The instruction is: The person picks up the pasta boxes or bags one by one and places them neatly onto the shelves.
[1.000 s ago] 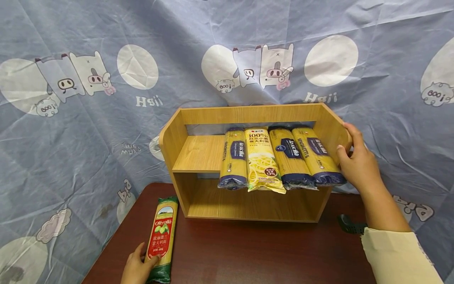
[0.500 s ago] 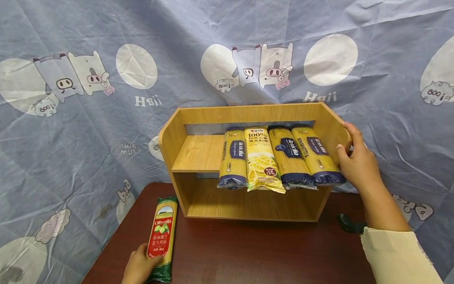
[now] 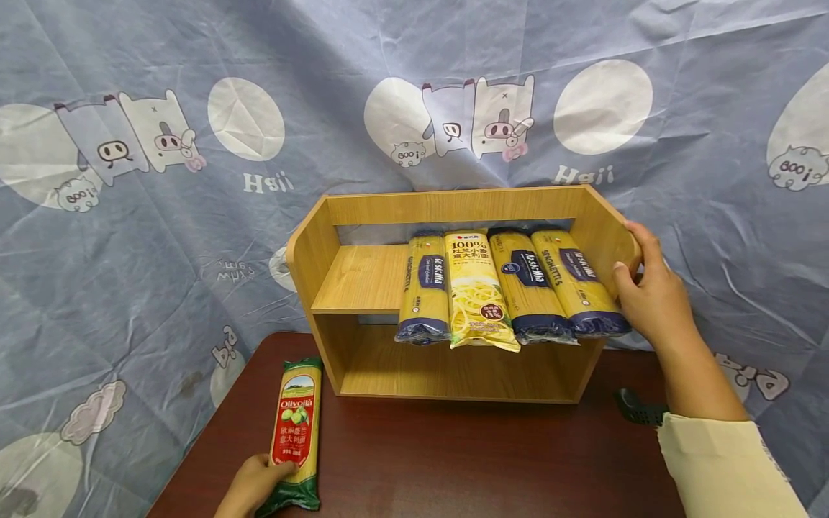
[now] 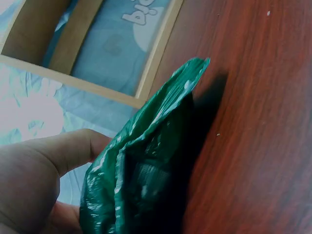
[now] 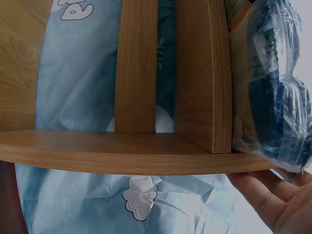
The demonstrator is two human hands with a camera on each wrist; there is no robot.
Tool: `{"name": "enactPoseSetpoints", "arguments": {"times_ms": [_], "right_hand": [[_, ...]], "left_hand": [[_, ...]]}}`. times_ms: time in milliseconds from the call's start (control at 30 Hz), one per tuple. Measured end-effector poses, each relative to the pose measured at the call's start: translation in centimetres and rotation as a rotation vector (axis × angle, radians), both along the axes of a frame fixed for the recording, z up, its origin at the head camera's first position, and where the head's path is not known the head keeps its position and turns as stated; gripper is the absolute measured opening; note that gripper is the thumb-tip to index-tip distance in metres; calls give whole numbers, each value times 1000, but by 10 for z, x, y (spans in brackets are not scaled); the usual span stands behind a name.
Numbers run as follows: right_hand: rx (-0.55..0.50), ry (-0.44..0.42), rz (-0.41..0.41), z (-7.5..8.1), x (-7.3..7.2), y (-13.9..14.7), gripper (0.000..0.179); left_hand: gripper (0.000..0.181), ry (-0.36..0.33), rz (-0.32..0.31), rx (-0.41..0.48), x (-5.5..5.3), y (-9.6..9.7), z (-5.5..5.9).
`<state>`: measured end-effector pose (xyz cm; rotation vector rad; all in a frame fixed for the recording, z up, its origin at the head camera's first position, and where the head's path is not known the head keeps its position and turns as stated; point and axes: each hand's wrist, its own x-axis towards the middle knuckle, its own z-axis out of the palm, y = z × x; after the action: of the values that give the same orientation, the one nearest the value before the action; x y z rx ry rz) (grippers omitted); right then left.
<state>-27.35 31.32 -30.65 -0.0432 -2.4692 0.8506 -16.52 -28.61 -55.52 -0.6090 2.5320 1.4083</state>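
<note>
At the lower left of the head view, my left hand grips the near part of a red, yellow and green spaghetti pack, thumb on top. The pack's green end fills the middle of the left wrist view, tilted, with a dark shadow beside it on the table. My right hand holds the right side panel of a two-tier wooden shelf, thumb inside and fingers outside. On the upper tier lie several pasta packs, including a pale yellow one and a blue-ended one left of it.
The shelf stands at the back of a dark red table. Bare upper-tier board shows left of the packs. A black object lies right of the shelf, by my right forearm. A patterned blue cloth hangs behind.
My left hand and the near end of the spaghetti pack have shifted slightly, and the pack's near end has turned a little. My right hand keeps its hold on the shelf panel.
</note>
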Motion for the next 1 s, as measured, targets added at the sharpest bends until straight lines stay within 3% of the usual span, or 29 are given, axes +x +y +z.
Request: {"name": "enactPoseSetpoints", "arguments": {"times_ms": [133, 333, 467, 767, 900, 1000], "right_hand": [[-3, -3, 1, 1, 0, 0, 63], [-7, 3, 4, 2, 1, -1, 63], [-11, 3, 1, 2, 2, -1, 62], [-3, -3, 3, 1, 0, -1, 62], [-2, -6, 6, 0, 0, -1, 63], [-2, -6, 3, 0, 0, 0, 63]], "left_hand": [[37, -9, -21, 50, 1, -3, 1], [42, -33, 14, 129, 3, -5, 4], [44, -32, 4, 138, 5, -3, 8], [42, 12, 75, 262, 5, 8, 14], [42, 24, 50, 282, 6, 8, 10], [43, 12, 4, 355, 7, 5, 6]]}}
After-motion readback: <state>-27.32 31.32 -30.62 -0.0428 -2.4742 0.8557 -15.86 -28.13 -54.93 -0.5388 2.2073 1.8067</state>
